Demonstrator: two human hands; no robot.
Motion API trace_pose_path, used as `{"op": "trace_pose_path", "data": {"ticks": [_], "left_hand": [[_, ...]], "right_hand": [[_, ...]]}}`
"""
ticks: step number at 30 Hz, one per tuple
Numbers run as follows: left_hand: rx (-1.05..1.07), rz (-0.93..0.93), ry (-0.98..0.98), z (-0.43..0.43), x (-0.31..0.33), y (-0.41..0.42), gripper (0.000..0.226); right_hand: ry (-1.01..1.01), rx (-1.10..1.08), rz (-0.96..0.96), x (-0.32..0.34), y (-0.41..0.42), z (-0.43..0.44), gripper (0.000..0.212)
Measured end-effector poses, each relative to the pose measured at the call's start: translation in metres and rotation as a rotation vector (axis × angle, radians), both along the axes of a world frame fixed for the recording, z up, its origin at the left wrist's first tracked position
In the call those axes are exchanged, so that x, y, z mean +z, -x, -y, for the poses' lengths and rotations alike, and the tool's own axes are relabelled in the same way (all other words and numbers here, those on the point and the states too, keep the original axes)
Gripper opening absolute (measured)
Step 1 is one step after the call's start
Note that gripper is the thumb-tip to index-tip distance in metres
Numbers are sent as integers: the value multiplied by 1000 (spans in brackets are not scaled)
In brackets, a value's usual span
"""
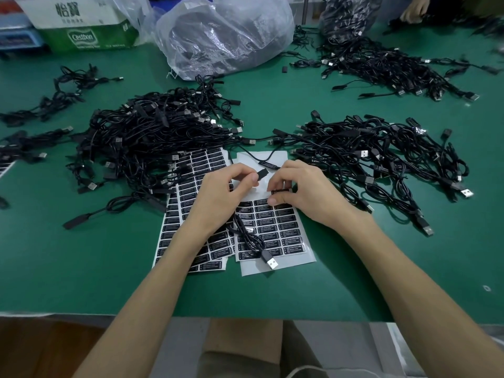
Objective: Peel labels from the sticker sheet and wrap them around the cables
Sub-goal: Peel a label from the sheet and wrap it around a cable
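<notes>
Centre frame, on a smooth green desk (81, 255), fingers of the left hand (218, 195) pinch a cable (263, 174) by its matte rectangular block. Right hand (308, 192) fingers pinch a glossy black label (281, 190) on the white sheet (300, 261).

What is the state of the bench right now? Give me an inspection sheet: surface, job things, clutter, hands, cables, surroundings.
Surface: green table, sticker sheets spread at near middle.
Job's things: right sticker sheet, top rows already peeled; left sticker sheet, its far end under cables.
Clutter: plastic bag and carton at far edge.
Hands: left hand pinches a black module; right hand appears to pinch a label.
Cables: left pile, right pile; USB plug lies on right sheet.
Surroundings: another person's hand, far right.
</notes>
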State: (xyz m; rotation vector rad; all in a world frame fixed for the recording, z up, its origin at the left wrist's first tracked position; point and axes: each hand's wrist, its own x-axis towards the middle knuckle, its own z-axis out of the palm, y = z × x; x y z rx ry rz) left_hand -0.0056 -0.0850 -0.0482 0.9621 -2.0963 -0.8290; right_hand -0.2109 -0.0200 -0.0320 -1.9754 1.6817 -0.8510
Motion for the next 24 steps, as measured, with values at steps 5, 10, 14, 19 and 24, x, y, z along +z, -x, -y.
{"op": "trace_pose_path", "data": {"ticks": [5,10,14,19,24], "left_hand": [[8,0,1,-1,2,1,13],[13,2,2,-1,2,1,13],[13,-3,-10,-1,3,0,13],[14,-1,-10,-1,2,0,13],[15,-4,1,1,0,0,13]], "right_hand": [[-3,-13,6,0,-2,0,21],[17,-25,8,-2,-2,-1,19],[37,-36,-3,-2,-2,-1,19],[30,-43,11,-2,-1,-1,19],[52,-79,86,-2,-1,-1,18]]}}
